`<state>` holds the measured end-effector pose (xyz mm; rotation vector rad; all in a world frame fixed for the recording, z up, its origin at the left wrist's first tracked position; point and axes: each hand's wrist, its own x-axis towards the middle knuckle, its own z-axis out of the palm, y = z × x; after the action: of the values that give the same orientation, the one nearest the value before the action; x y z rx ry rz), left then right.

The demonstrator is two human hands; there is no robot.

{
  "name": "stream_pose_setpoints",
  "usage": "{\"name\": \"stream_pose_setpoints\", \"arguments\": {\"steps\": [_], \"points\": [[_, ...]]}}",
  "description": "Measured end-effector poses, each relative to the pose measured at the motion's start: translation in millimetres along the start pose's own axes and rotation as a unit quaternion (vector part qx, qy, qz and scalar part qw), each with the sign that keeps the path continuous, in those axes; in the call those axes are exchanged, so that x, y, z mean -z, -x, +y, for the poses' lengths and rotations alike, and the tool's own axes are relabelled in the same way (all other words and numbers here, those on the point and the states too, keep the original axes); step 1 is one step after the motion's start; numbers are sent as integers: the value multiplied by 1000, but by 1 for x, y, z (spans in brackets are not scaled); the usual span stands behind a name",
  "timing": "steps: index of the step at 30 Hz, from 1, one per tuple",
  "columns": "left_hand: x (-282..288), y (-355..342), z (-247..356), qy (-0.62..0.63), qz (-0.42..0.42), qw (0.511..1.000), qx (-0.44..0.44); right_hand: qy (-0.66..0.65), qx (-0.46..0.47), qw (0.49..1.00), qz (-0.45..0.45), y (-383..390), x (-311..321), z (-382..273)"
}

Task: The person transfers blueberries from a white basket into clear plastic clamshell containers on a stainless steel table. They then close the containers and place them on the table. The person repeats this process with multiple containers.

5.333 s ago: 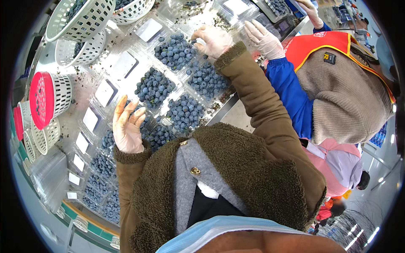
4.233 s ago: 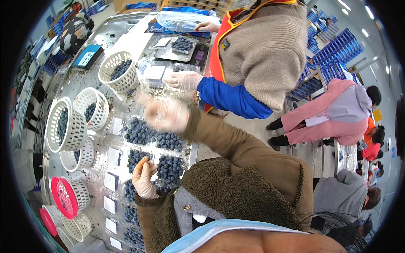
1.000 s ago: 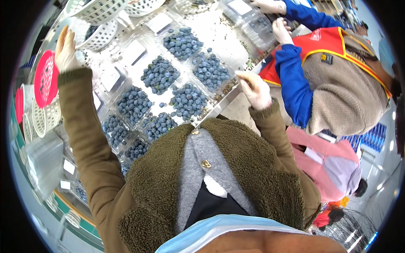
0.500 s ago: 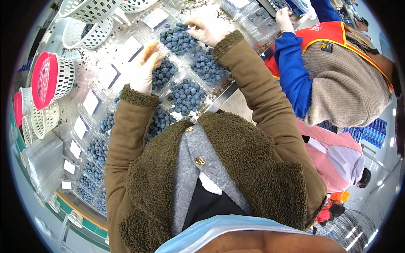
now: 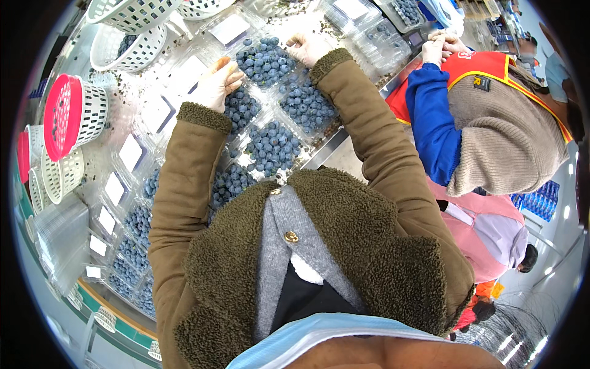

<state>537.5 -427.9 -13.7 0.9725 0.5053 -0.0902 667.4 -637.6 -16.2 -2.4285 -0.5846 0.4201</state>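
Clear plastic boxes of blueberries stand in front of me. My left hand [image 5: 218,84], in a thin pale glove, is at the left edge of the far box of blueberries [image 5: 264,61]. Its fingers are drawn together; whether they hold anything is hidden. Across that box, at its far right corner, my right hand [image 5: 309,49], gloved too, has its fingers bent into a pinch whose contents I cannot make out. Nearer to me lie more blueberries, in a right box [image 5: 307,103], a middle box [image 5: 272,146] and a left box [image 5: 243,108] beside my left hand.
White slotted baskets [image 5: 129,49] and a pink-rimmed basket [image 5: 63,117] stand at the left. Open lids with white labels [image 5: 131,152] line the boxes. Stacked clear boxes [image 5: 61,237] sit lower left. A co-worker in a red vest [image 5: 479,64] stands close at my right.
Both hands have closed their fingers, drawing them in from a looser spread. My right hand has shifted slightly right. The co-worker's hands have come together.
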Motion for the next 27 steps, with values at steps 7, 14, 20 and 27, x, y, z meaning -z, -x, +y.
{"name": "stream_pose_setpoints", "arguments": {"steps": [7,14,20,27], "points": [[0,-2,-1,-35,3,999,-27,-197,-29,980,-6,-16,-15,16],[4,-4,-1,-52,-7,998,-42,-122,-22,990,-64,-14,-13,25],[-1,-3,-4,-77,-2,995,-61,-103,26,994,10,18,12,40],[-12,7,-9,-256,-27,953,-161,200,164,963,77,83,13,20]]}}
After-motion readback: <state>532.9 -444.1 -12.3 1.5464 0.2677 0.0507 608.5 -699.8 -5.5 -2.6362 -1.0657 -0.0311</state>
